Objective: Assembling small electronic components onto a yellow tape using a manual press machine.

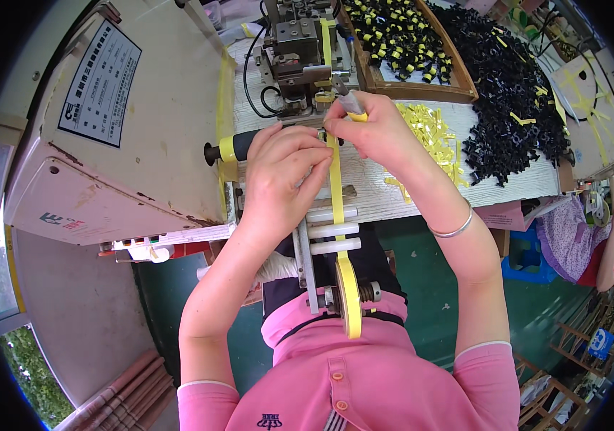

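Yellow tape [336,188] runs up the centre of the frame from its roll [351,298] at lower centre, across white rollers [323,231], to my fingertips. My right hand [368,126] is closed around a blade-like tool [351,105]; my left hand [282,169] curls beside the tape, though I cannot tell whether it pinches. I judge the tape is best kept flat and straight, with left fingertips clear of the tool. At upper centre-right, a wooden tray [422,90] holds yellow-banded black pieces [400,36]; loose yellow strips [433,136] lie below it.
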Tool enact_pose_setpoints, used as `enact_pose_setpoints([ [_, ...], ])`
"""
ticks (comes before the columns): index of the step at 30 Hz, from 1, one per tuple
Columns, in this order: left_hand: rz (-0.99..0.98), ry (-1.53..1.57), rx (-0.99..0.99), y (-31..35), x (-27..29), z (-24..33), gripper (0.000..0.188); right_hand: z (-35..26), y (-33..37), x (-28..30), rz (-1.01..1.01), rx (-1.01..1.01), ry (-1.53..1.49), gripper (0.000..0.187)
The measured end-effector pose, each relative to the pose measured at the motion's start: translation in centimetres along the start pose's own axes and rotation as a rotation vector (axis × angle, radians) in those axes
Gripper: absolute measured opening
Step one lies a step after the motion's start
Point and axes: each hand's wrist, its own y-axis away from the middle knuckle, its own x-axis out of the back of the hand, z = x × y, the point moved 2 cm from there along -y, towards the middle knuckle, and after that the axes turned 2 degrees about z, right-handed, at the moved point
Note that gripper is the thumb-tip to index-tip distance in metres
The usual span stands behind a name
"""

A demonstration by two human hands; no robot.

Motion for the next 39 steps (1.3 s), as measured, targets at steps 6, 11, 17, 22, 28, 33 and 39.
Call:
enact_pose_setpoints([
  [6,0.007,-0.002,-0.001,0.1,-0.1,0.0,0.012,-0.3,1.6,-0.5,0.222,0.319,0.449,0.011],
  [11,0.014,0.006,0.002,0.2,-0.1,-0.2,0.012,-0.9,2.2,0.8,0.292,0.546,0.472,0.018],
  [17,0.055,-0.012,-0.031,0.0,-0.1,-0.2,0.011,0.6,1.2,0.8,0.008,0.581,0.72,0.016],
  [22,0.076,0.081,0.085,-0.5,0.2,-0.7,0.009,1.4,-0.1,0.3,-0.07,0.051,0.064,0.016],
  [28,0.029,0.139,0.197,-1.1,0.5,-0.2,0.007,0.5,1.7,1.0,0.223,0.221,0.007,0.014],
  [33,0.058,0.046,0.113,-1.1,0.5,0.1,0.01,-2.0,3.2,0.0,0.154,0.521,0.155,0.008],
  [39,0.081,0.169,0.192,-1.8,0.2,0.5,0.014,-1.5,2.9,-0.3,0.162,0.501,0.188,0.008],
])
